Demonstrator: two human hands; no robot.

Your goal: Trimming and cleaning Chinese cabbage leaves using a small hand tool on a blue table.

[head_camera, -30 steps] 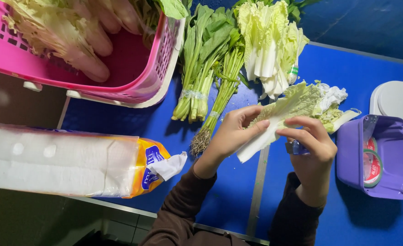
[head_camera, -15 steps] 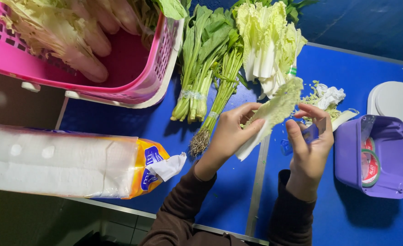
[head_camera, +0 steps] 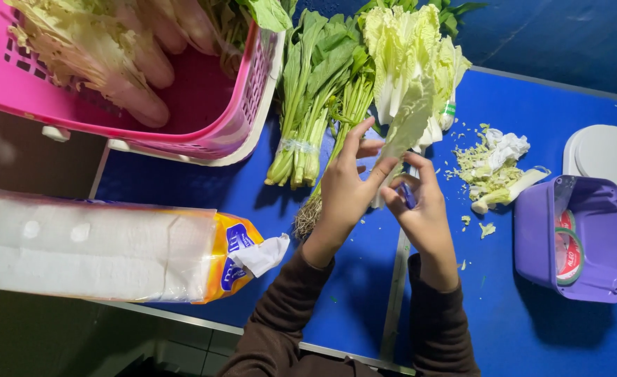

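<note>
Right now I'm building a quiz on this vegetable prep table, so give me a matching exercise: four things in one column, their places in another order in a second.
Things:
1. pale cabbage leaf
2. purple tub
3. pink basket
4. tissue pack

Places:
A. top left, holding leafy greens
B. near left edge of the blue table, lying on its side
C. far right, open
D. between the left hand and right hand

Pairs: 1-D, 2-C, 3-A, 4-B
</note>
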